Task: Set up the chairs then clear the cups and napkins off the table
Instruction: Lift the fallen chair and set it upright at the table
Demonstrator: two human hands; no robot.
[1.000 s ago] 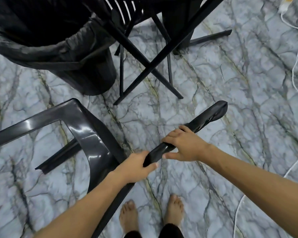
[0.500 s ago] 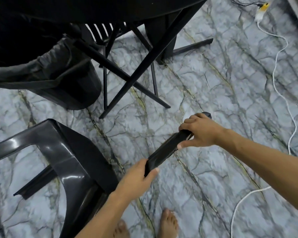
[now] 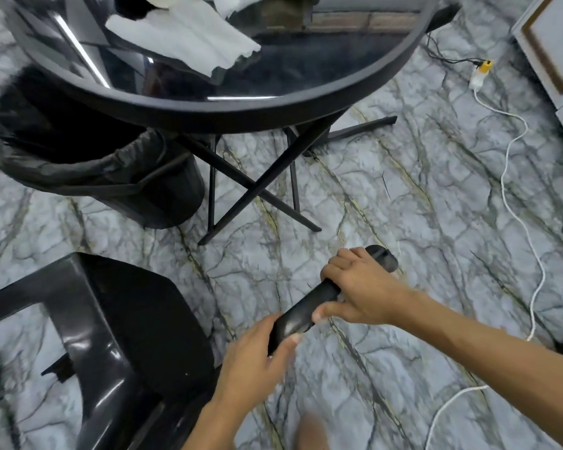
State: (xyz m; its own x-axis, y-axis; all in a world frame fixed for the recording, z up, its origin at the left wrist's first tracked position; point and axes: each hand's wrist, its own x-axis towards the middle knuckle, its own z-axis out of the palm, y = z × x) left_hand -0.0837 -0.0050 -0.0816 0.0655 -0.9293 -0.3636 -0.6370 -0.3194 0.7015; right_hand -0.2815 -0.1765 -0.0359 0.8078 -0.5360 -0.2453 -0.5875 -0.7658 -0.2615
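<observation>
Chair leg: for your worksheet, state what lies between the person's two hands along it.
In the head view, only a short bare stretch of the black chair leg shows between the left hand and the right hand; both grip it.

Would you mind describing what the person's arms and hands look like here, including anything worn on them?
Both forearms are bare as far as the frame shows: no sleeves, gloves, watch or bracelets are visible. The left hand and right hand show no rings that I can make out, though the left one is motion-blurred. Nails look short and unpainted. No markings are visible on either arm.
</observation>
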